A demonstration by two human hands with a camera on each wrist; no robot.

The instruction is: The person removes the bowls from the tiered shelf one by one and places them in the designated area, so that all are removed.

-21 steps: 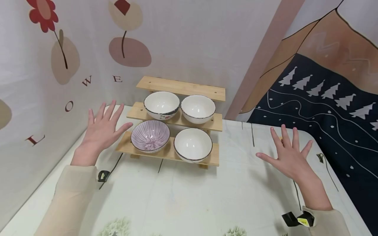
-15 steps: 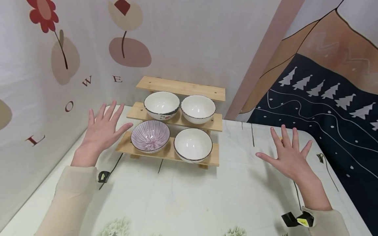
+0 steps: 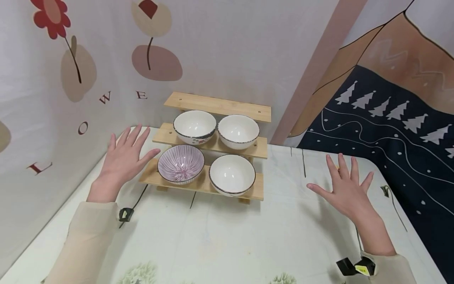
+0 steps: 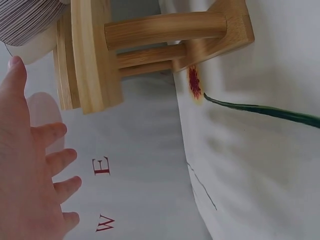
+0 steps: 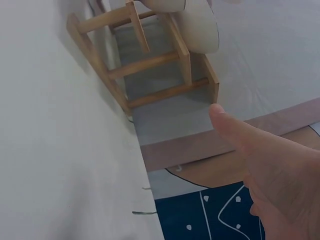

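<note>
My left hand is spread with straight fingers just left of a tiered wooden rack, holding nothing. Its thumb points toward a purple-striped bowl on the lowest tier. Beside that bowl sits a white bowl with a dark rim. On the middle tier stand two more white bowls, a left one with a floral outside and a right one. Well to the right of the rack, my right hand is also spread over the table, fingers straight and nothing in it.
A white patterned tablecloth covers the table under the rack. Printed curtains close off the back and left side, with dark tree-patterned cloth at the right. The rack's top tier bears no bowl. Black wrist devices show at both cuffs.
Both hands have shifted very slightly, the left a little downward with its fingers still spread. The bowls and rack stay in place.
</note>
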